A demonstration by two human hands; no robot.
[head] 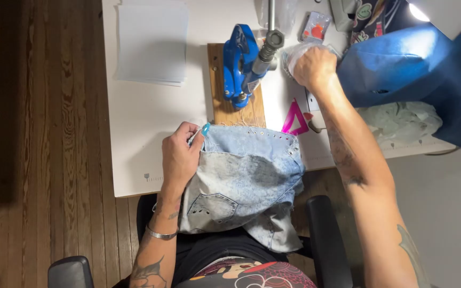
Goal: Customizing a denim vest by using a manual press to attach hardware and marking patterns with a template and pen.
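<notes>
Denim at the table's front edge.
Left hand (180,157) pinching denim garment (246,178); right hand (314,66) closed around clear plastic bag (297,53) beside blue press (239,66).

A small flat packet (315,26) lies near the far edge of the white desk (145,106), tilted, with a clear wrapper and red and orange contents showing through a silvery-blue face. Just right of it, the right hand (314,68) closes its fingers (301,68) on a crumpled clear plastic bag (294,53), whose contents cannot be made out. Near the desk's near-left edge, a tiny dark printed mark (153,177) sits on the white surface, too small to tell more.
</notes>
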